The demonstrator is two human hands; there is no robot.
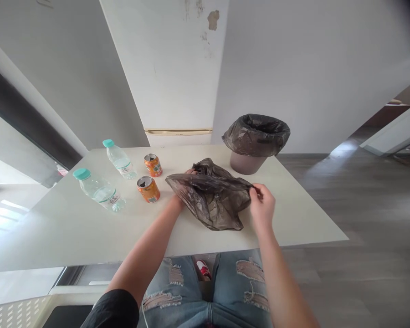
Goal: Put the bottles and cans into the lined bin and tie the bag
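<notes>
A crumpled, dark translucent garbage bag (222, 200) is held a little above the white table, spread between my two hands. My right hand (262, 202) pinches its right corner between thumb and fingers. My left hand (190, 171) reaches under the bag's left side; the plastic covers most of it, and only a bit of the fingers shows past the upper edge. How those fingers are set cannot be made out. Just left of the bag stand two opened orange drink cans, a nearer can (148, 189) and a farther can (153, 165).
Two clear plastic bottles with teal caps, a nearer bottle (100, 191) and a farther bottle (120, 159), stand on the table's left part. A bin (248, 162) lined with a dark bag stands at the back right of the table (304, 218). Behind is a white fridge (171, 73).
</notes>
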